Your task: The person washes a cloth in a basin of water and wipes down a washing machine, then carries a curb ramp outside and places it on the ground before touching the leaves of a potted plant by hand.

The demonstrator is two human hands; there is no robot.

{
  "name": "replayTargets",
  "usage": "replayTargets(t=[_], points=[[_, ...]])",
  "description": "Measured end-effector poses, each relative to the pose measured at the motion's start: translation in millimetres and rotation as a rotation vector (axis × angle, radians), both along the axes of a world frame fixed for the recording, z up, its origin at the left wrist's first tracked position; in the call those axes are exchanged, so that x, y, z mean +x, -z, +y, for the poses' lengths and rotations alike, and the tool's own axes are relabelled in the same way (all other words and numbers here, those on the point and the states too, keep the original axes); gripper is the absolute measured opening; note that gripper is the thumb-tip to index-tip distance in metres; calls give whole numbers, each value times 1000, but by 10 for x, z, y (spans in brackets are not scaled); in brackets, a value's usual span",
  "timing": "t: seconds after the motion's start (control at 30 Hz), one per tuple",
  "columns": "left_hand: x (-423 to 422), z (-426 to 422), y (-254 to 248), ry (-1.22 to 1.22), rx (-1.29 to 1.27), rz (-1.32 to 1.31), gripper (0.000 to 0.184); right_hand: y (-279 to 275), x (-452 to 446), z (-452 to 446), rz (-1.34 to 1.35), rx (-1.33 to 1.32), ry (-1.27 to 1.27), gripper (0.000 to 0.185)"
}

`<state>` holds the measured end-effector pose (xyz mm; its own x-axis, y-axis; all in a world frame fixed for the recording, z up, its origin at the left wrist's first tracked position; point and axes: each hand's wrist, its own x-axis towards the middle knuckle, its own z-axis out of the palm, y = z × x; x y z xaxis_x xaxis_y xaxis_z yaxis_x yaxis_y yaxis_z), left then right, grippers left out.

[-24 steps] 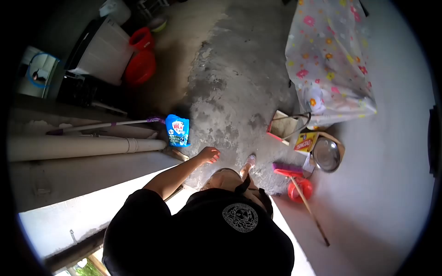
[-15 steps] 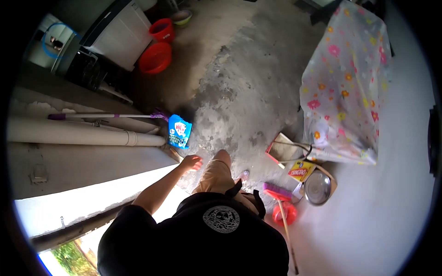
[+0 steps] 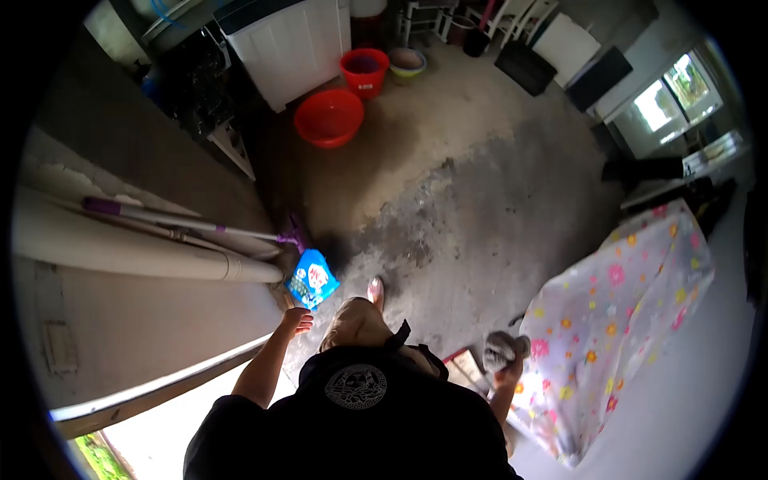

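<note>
My left hand (image 3: pixel 298 322) hangs beside my leg with nothing in it, its fingers loosely apart. Just beyond it on the floor stands a blue printed plastic bag (image 3: pixel 314 278), near the lower end of the wall pipe. On the other side, my right hand (image 3: pixel 509 376) is closed around a bunched grey cloth (image 3: pixel 501 350). That hand is close to the edge of a white flowered plastic cover (image 3: pixel 616 320). Parts of the right fingers are hidden by the cloth.
A purple-handled mop (image 3: pixel 200 227) lies along the pipe (image 3: pixel 160 248) at left. A red basin (image 3: pixel 329 118), a red bucket (image 3: pixel 365 72) and a white appliance (image 3: pixel 288 48) stand ahead. A dustpan (image 3: pixel 466 370) lies at my right, partly covered by my body.
I have stepped forward and the view has swung up, showing more of the room. My right hand has come into view with the grey cloth. The broom has left view.
</note>
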<state>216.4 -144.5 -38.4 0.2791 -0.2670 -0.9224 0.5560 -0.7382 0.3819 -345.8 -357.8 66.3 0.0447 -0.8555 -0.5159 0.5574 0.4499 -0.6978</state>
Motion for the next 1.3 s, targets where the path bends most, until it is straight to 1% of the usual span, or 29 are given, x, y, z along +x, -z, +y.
replayTargets(t=[0.03, 0.07, 0.1, 0.13, 0.2, 0.23, 0.3, 0.37, 0.4, 0.43, 0.5, 0.57, 0.6, 0.63, 0.67, 0.7, 0.73, 0.77, 0.8, 0.83, 0.9, 0.97, 1.03, 1.1, 1.17, 1.2, 1.23, 1.27, 1.3], points=[[194, -199, -33, -5, -16, -2, 28, 50, 382, -464, -118, -73, -54, 45], [303, -490, -187, -3, -10, -35, 28, 175, 688, -927, -166, -27, -42, 41], [398, -681, 14, -44, -41, -51, 28, 278, 928, -1360, -201, 29, -30, 38], [556, -935, -116, -93, -118, -38, 29, 305, 1314, -1723, -6, -102, -127, 39], [752, -1485, -371, -134, -238, -67, 30, 78, 2271, -2410, -76, -87, -195, 39], [847, -1740, -466, -128, -281, -116, 31, -219, 2828, -2728, -345, 68, -169, 39], [972, -2147, -600, -119, -342, -164, 31, -540, 3745, -3179, -157, 2, -261, 46], [1083, -2510, -669, -113, -379, -214, 31, -523, 4547, -3809, -471, 93, -578, 54], [1120, -2621, -568, -143, -418, -218, 33, -667, 4991, -4039, -473, 91, -608, 59], [1164, -2721, -592, -162, -375, -254, 32, -833, 5464, -4241, -481, 87, -641, 63], [1107, -2907, -589, -204, -286, -306, 31, -768, 6240, -4709, -523, 15, -745, 67], [1097, -2673, -102, -377, -279, -413, 22, -945, 6957, -5031, -362, 155, -685, 67], [936, -2534, -23, -317, -238, -551, 18, -792, 7127, -5202, -274, 115, -767, 66], [840, -2168, 456, -799, -212, -417, 16, -650, 7420, -5376, -216, 62, -850, 66], [523, -2183, 234, -882, -18, -478, 19, -431, 7609, -5553, -139, 10, -930, 66], [177, -1966, 362, -968, 16, -355, 26, -213, 7711, -5753, -88, -29, -1087, 65], [-151, -1974, 270, -1163, 114, -348, 27, -7, 7745, -5936, -43, -63, -1241, 64], [-503, -1985, 195, -1249, 248, -300, 26, 180, 7665, -6056, 14, -91, -1399, 64], [-942, -2039, 72, -1270, 263, -268, 22, 313, 7528, -6133, 114, -93, -1475, 61], [-1250, -2059, 18, -1258, 331, -71, 18, 389, 7453, -6224, 204, -113, -1549, 57], [-1778, -2294, -80, -1232, 450, 143, 17, 793, 7277, -6436, 395, -55, -1680, 44], [-2057, -2693, -83, -1181, 483, 292, 16, 1303, 7139, -6852, 603, 36, -1853, 46], [-1936, -3292, -28, -1101, 445, 384, 16, 1752, 7019, -7400, 928, -310, -2186, 41], [-1576, -3875, 112, -991, 362, 401, 15, 1580, 6859, -7932, 1190, -841, -2078, 37], [-921, -4414, 295, -857, 267, 352, 14, 1914, 6541, -8631, 1203, -958, -1766, 36], [-492, -4642, 403, -768, 219, 286, 14, 2196, 6328, -9041, 1208, -596, -1647, 33], [-49, -4847, 518, -661, 171, 200, 14, 1865, 6281, -9286, 1153, -202, -1498, 26], [476, -5061, 621, -560, 135, 84, 14, 1893, 6175, -9712, 1172, -79, -1582, 23], [1098, -5294, 689, -575, 91, -73, 14, 1641, 6259, -9916, 1192, -49, -1522, 22]])
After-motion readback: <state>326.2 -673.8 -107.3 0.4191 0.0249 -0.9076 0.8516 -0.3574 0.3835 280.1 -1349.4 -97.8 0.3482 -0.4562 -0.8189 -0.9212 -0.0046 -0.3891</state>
